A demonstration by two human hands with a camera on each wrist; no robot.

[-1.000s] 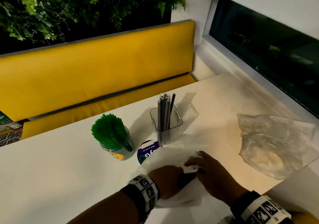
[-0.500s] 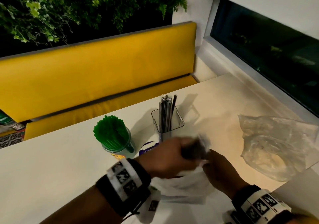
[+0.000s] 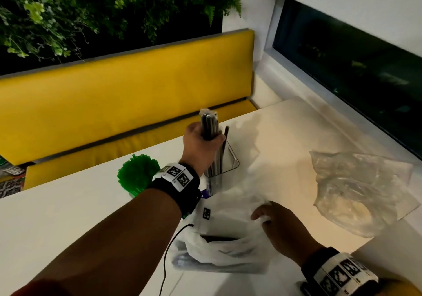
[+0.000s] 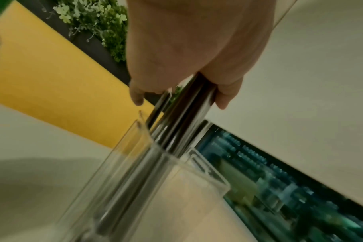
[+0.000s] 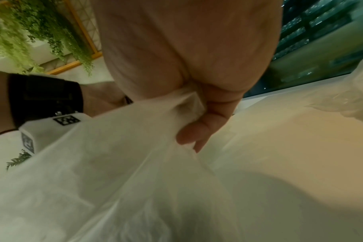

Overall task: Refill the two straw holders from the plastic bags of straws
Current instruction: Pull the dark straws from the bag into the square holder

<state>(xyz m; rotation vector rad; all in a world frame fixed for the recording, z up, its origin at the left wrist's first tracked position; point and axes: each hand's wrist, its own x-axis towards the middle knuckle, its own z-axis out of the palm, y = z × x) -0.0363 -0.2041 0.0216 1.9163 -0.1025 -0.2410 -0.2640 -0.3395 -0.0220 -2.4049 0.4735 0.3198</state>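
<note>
Two hands: both busy.
Left hand (image 3: 201,140): fingers wrapped round a bundle of dark straws (image 3: 209,125), lower ends inside the clear holder (image 3: 225,170).
Right hand (image 3: 282,226): pinching the white bag (image 3: 230,234) on the tabletop (image 3: 68,209).
Green straws (image 3: 137,174): left of the clear holder.

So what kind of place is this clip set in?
Most likely a cafe or casual restaurant. A yellow padded bench seat runs along a pale table under a wall of green foliage, and a clear square straw holder stands beside a round cup packed with green straws.
</note>
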